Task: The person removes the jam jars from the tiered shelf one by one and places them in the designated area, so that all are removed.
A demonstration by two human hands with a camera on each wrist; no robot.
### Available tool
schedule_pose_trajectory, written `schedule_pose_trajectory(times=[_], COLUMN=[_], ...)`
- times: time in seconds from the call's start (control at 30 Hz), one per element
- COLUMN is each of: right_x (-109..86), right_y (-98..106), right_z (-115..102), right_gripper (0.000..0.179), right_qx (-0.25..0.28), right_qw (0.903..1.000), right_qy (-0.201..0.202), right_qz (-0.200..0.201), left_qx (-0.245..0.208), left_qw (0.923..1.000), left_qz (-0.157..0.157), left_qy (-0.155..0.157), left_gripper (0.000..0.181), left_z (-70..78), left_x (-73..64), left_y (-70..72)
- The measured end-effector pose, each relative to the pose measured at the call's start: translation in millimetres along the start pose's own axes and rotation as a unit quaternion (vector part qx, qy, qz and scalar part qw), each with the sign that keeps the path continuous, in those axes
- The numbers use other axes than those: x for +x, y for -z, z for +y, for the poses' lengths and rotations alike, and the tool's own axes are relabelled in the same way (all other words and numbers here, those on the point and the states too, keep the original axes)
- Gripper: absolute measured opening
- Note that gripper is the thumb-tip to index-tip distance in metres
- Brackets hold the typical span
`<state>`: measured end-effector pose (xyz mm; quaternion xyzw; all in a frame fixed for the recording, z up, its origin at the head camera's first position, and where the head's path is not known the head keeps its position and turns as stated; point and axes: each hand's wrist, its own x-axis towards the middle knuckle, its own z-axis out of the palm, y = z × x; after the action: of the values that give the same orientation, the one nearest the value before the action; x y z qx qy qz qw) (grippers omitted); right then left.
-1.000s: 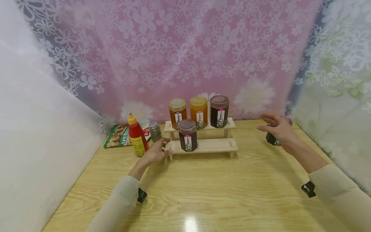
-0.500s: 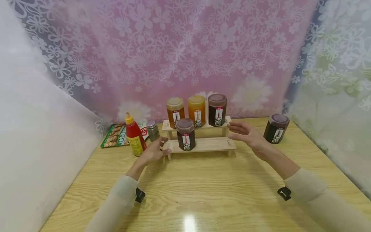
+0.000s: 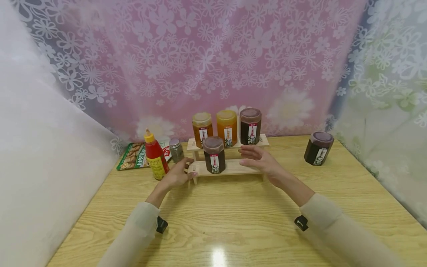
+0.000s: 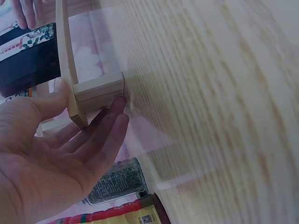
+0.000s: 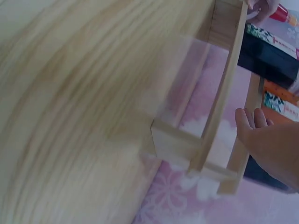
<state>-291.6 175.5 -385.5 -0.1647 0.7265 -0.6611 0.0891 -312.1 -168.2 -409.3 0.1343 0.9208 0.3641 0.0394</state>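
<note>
A two-tier wooden rack (image 3: 234,169) stands on the table. My left hand (image 3: 175,175) holds the left end of its lower shelf; in the left wrist view the thumb lies on the board and the fingers (image 4: 100,133) reach beneath, beside the leg. On that shelf sits a dark jar (image 3: 214,156) with a white-and-red label. Over the shelf's right part, to the right of this jar, my right hand (image 3: 261,163) hovers with extended fingers and nothing in it. The upper tier bears an amber jar (image 3: 202,131), an orange jar (image 3: 227,129) and another dark jar (image 3: 250,128).
Left of the rack stand a small spice jar (image 3: 176,151) and a red squeeze bottle (image 3: 155,157) with a yellow cap. Behind them lies a green food packet (image 3: 133,157). One more dark jar (image 3: 318,149) stands far right on the table, near the curtain.
My right hand has left the dark jar at far right and travelled leftward to above the lower shelf. That jar stays behind on the table. My left hand keeps its hold on the rack.
</note>
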Motion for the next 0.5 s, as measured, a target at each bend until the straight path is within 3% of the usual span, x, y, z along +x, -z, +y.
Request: schedule_pose_trajectory(times=[0.5], right_x=[28.0], right_y=[-43], right_z=[13], right_gripper=[0.069], right_qx=[0.024], right_qw=[0.9997], right_qy=[0.004], right_qz=[-0.002], left_qx=[-0.003], left_qw=[1.0], left_qz=[0.001], left_qy=[0.0], left_gripper=[0.054], left_z=[0.9], left_x=[-0.5], left_y=[0.3])
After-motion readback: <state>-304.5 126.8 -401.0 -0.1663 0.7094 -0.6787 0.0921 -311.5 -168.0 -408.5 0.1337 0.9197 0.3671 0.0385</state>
